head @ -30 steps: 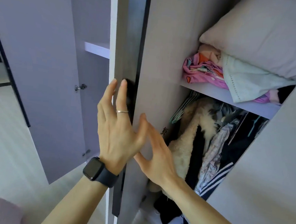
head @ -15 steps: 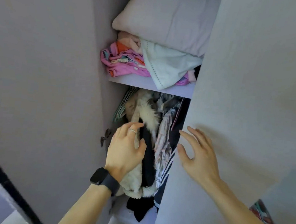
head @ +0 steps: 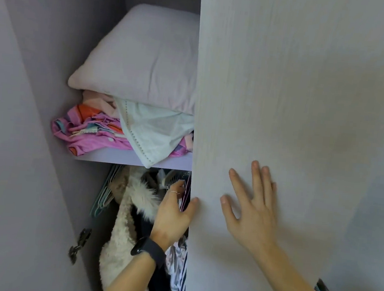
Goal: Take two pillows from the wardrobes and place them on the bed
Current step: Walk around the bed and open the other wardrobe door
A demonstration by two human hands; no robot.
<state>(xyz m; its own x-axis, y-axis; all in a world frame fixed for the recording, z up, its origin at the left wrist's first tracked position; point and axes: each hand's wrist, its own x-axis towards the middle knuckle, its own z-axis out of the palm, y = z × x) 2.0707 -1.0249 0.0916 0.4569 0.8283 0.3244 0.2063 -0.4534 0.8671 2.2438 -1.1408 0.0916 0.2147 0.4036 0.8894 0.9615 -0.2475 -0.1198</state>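
Note:
A pale pink pillow (head: 145, 61) lies on top of folded clothes on the wardrobe's upper shelf (head: 119, 158), its right end hidden behind the right wardrobe door (head: 297, 85). My left hand (head: 172, 214) grips that door's left edge below the shelf, thumb on the front face and fingers curled behind the edge. My right hand (head: 252, 212) rests flat on the door's front, fingers straight and spread. Both hands are well below the pillow. No bed or second pillow is in view.
Pink patterned folded clothes (head: 89, 133) and a white cloth (head: 154, 132) sit under the pillow, the cloth hanging over the shelf edge. A furry coat (head: 127, 221) and other garments hang below. The opened left door (head: 10, 151) stands at the left, with a hinge (head: 79, 244) beside it.
My left hand moved from the hanging furry coat to the right door's edge and took hold of it. My right hand stays flat on that door. The view has come closer.

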